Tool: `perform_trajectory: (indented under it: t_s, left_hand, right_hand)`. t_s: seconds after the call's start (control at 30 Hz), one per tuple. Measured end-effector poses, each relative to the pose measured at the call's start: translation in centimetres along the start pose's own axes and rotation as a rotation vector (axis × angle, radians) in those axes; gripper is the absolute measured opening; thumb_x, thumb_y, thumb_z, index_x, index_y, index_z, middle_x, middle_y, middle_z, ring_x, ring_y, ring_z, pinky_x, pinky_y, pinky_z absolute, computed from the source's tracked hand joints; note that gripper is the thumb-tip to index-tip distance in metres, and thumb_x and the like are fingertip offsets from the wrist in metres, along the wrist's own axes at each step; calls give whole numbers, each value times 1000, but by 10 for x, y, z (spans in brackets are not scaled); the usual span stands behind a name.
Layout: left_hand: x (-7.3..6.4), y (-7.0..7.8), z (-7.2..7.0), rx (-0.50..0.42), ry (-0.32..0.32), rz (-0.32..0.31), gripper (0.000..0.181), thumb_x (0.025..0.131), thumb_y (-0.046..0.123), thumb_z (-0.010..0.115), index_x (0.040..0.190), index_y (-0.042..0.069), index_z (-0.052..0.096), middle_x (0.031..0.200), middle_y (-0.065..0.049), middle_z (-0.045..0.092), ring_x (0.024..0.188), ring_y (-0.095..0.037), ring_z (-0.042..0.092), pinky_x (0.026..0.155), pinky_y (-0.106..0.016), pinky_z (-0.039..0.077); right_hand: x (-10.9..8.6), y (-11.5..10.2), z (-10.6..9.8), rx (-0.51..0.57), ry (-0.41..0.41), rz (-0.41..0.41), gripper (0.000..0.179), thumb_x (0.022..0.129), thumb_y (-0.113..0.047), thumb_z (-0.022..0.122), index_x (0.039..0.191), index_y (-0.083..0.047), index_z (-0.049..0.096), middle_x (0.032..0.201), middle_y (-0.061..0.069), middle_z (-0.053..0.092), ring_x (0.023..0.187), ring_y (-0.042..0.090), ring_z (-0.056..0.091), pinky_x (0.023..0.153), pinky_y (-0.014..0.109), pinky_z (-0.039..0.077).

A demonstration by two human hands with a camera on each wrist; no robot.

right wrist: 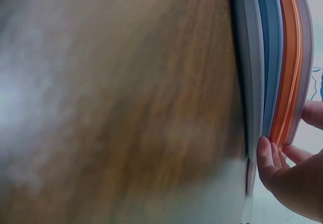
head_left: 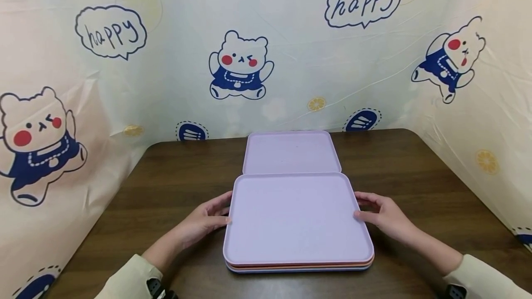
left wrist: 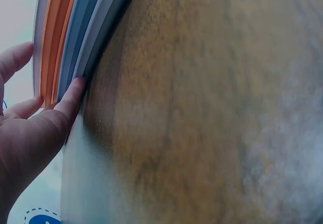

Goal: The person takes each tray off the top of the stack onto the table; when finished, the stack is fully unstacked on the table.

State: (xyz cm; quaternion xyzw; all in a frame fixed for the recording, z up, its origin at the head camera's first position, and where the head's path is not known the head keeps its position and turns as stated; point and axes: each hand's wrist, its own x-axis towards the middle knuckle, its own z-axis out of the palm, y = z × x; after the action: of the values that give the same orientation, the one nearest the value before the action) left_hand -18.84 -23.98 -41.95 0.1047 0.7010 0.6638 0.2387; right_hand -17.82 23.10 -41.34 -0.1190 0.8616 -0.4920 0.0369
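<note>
A stack of rectangular trays lies on the table, with a lavender tray on top. In the wrist views its side shows an orange tray, a blue tray and a greyish one at the bottom. My left hand grips the stack's left side, thumb at the top tray's rim and fingers along the lower edges. Opposite it, my right hand holds the right side in the same way. Behind the stack, a second lavender tray lies at the table's back edge, its near side meeting the stack in the head view.
The brown wooden table has rounded back corners. A pale cloth printed with bears and "happy" bubbles hangs behind and on both sides of it. Dark devices sit at both wrists.
</note>
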Motion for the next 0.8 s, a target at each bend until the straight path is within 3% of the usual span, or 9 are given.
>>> perform_trajectory:
  t_s: [0.3,0.8]
  left_hand:
    - [1,3,1,10,2,-1,74,93,12,65,154,9,24,159,-14,19,140,-35,29,102,-38,41]
    - [1,-1,1,-24,14,-12,75,92,10,67,154,7,24,159,-16,18,141,-35,26,102,-38,40]
  right_hand:
    - [2,-5,2,-26,18,-27,46,86,-6,71,128,8,56,125,25,57,102,32,63,80,33,55]
    - [1,-16,-1,-38,58,-35,45,86,-2,70,127,9,56,123,27,58,100,34,64,78,34,56]
